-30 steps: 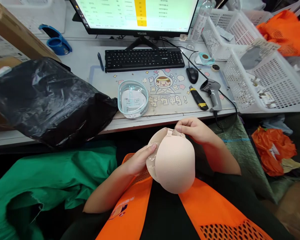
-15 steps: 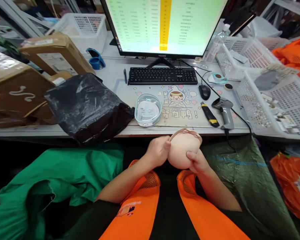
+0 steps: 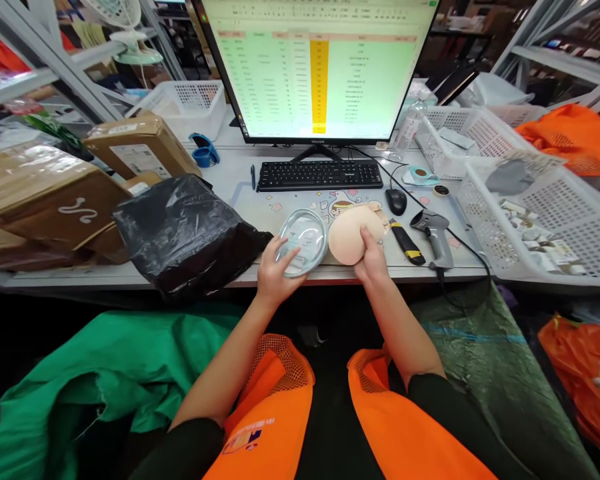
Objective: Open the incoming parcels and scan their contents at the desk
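A round clear plastic case (image 3: 307,250) with a bluish rim is tilted up at the desk's front edge. My left hand (image 3: 279,270) grips its lower left side, fingers lying over the face; a printed slip shows inside. Just to the right, my right hand (image 3: 373,260) holds a smooth, domed beige bra cup (image 3: 347,237), thumb across its front and the other fingers hidden behind. A paler, uneven edge shows at the cup's upper right. Case and cup are side by side, nearly touching.
A black plastic bag (image 3: 185,230) and cardboard boxes (image 3: 45,207) sit left. Behind are a keyboard (image 3: 320,175) and monitor (image 3: 325,73). To the right lie a mouse (image 3: 396,201), box cutter (image 3: 407,242), barcode scanner (image 3: 434,237) and white baskets (image 3: 540,227).
Both hands have risen from my lap to the desk edge. My left hand has left the cup and taken hold of the case, tilting it up. The right hand still holds the cup.
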{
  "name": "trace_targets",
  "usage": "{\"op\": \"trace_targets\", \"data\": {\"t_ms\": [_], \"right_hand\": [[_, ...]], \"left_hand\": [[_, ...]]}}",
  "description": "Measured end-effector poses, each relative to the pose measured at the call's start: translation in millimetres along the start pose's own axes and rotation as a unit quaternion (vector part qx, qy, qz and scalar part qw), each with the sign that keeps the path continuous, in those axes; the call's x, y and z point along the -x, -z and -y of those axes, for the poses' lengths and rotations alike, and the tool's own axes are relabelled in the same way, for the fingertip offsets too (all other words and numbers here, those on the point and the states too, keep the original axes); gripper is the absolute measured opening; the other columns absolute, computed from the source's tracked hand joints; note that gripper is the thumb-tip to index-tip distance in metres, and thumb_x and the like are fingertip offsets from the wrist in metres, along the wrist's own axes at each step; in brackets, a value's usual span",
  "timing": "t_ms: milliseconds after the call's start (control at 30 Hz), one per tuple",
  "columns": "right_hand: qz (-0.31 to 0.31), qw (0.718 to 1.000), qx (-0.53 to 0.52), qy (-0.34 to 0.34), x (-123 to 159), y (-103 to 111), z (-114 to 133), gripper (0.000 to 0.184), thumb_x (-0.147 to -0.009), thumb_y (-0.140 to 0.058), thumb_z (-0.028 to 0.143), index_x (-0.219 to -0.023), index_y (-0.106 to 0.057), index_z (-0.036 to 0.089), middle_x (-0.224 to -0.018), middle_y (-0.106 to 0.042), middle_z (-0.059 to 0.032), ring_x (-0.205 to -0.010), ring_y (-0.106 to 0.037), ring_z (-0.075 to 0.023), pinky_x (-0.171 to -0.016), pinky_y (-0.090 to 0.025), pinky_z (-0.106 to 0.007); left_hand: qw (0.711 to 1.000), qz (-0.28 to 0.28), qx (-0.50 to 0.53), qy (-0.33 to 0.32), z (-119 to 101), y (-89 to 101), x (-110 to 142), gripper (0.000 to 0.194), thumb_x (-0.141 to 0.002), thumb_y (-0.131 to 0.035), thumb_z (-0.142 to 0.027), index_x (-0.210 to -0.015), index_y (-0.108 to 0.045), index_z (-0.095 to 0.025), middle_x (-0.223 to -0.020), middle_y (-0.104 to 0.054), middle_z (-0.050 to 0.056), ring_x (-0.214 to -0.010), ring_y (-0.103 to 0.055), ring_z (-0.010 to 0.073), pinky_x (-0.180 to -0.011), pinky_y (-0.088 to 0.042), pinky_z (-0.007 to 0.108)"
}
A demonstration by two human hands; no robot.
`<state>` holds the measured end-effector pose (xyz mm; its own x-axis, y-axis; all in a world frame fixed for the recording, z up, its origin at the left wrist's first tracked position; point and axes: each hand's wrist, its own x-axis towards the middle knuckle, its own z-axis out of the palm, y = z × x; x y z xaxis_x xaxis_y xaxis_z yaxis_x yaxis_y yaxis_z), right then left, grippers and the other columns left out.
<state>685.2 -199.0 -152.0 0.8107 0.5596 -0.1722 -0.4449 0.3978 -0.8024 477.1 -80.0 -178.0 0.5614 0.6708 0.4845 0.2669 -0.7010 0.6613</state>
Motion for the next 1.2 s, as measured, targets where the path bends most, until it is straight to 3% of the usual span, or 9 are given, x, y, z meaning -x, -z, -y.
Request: {"op": "trace_targets", "data": {"t_ms": [100, 200, 300, 433, 733, 933, 1000, 1133, 1200], "right_hand": [[0.024, 0.996, -0.066, -0.046, 1, -12, -3, 0.084, -0.069, -0.089, 0.058, -0.141, -0.062, 0.022, -0.148, -0.069, -0.0119, -0.128, -0.071, -0.0284, -0.100, -0.066, -0.042], [0.010, 0.996, -0.083, -0.021, 13, -15, -6, 0.082, -0.074, -0.087, 0.059, -0.141, -0.064, 0.019, -0.151, -0.067, -0.0137, -0.130, -0.071, -0.0285, -0.105, -0.064, -0.043], [-0.051, 0.993, -0.039, 0.100, 23, -10, -7, 0.077, -0.078, -0.086, 0.058, -0.137, -0.067, 0.012, -0.148, -0.067, -0.0170, -0.136, -0.068, -0.0295, -0.115, -0.059, -0.044], [-0.147, 0.949, 0.075, 0.270, 30, 0, 3, 0.082, -0.080, -0.085, 0.059, -0.141, -0.066, 0.009, -0.145, -0.069, -0.0179, -0.140, -0.065, -0.0307, -0.123, -0.052, -0.048], [0.134, 0.963, 0.201, 0.123, 58, 11, -13, 0.079, -0.088, -0.067, 0.082, -0.127, -0.073, 0.014, -0.136, -0.074, -0.0174, -0.135, -0.067, -0.0337, -0.124, -0.049, -0.054], [0.190, 0.906, 0.280, 0.253, 50, 23, -2, 0.120, -0.078, -0.087, 0.072, -0.172, -0.026, 0.027, -0.178, -0.031, -0.0166, -0.158, -0.044, -0.0330, -0.128, -0.044, -0.053], [0.235, 0.874, 0.300, 0.302, 55, 23, 8, 0.105, -0.085, -0.085, 0.064, -0.170, -0.032, 0.031, -0.179, -0.029, -0.0127, -0.162, -0.037, -0.0334, -0.131, -0.040, -0.055], [0.374, 0.782, 0.354, 0.352, 71, 25, 20, 0.035, -0.111, -0.053, 0.041, -0.140, -0.072, 0.035, -0.156, -0.063, -0.0043, -0.165, -0.032, -0.0303, -0.138, -0.021, -0.061], [0.363, 0.792, 0.340, 0.354, 74, 29, 24, 0.033, -0.108, -0.060, 0.037, -0.138, -0.073, 0.037, -0.156, -0.063, -0.0030, -0.166, -0.032, -0.0306, -0.137, -0.023, -0.062]], "left_hand": [[0.999, -0.005, 0.024, -0.037, -3, 13.4, 22, 0.051, -0.068, -0.097, -0.047, -0.111, -0.080, -0.025, -0.147, -0.060, 0.018, -0.157, -0.041, 0.0440, -0.129, -0.034, 0.062], [0.983, -0.025, 0.026, -0.182, -6, 21.2, 36, 0.048, -0.072, -0.098, -0.044, -0.112, -0.079, -0.026, -0.144, -0.060, 0.017, -0.149, -0.052, 0.0445, -0.124, -0.042, 0.064], [0.939, -0.079, 0.030, -0.335, -8, 22.8, 39, 0.057, -0.075, -0.099, -0.039, -0.124, -0.073, -0.029, -0.150, -0.056, 0.014, -0.147, -0.056, 0.0430, -0.118, -0.051, 0.064], [0.914, -0.089, 0.013, -0.395, -9, 20.9, 35, 0.065, -0.081, -0.095, -0.040, -0.136, -0.063, -0.029, -0.154, -0.052, 0.015, -0.148, -0.056, 0.0414, -0.115, -0.056, 0.060], [0.916, -0.099, 0.008, -0.388, -4, 14.2, 34, 0.072, -0.075, -0.099, -0.044, -0.137, -0.065, -0.030, -0.155, -0.054, 0.015, -0.146, -0.059, 0.0406, -0.116, -0.056, 0.057], [0.941, -0.148, 0.087, -0.291, 10, 1.5, 53, 0.083, -0.055, -0.103, -0.066, -0.120, -0.066, -0.030, -0.145, -0.057, 0.013, -0.134, -0.067, 0.0404, -0.105, -0.063, 0.054], [0.943, -0.159, 0.115, -0.270, 11, 0.0, 55, 0.088, -0.051, -0.103, -0.070, -0.120, -0.065, -0.030, -0.145, -0.056, 0.013, -0.132, -0.068, 0.0407, -0.106, -0.062, 0.056], [0.943, -0.146, 0.123, -0.271, 17, 9.8, 51, 0.094, -0.047, -0.103, -0.071, -0.124, -0.065, -0.031, -0.142, -0.054, 0.011, -0.133, -0.067, 0.0420, -0.108, -0.060, 0.058], [0.926, -0.113, 0.153, -0.326, 24, 16.8, 50, 0.093, -0.049, -0.106, -0.062, -0.128, -0.065, -0.036, -0.146, -0.051, 0.009, -0.137, -0.064, 0.0422, -0.111, -0.059, 0.058]]}}
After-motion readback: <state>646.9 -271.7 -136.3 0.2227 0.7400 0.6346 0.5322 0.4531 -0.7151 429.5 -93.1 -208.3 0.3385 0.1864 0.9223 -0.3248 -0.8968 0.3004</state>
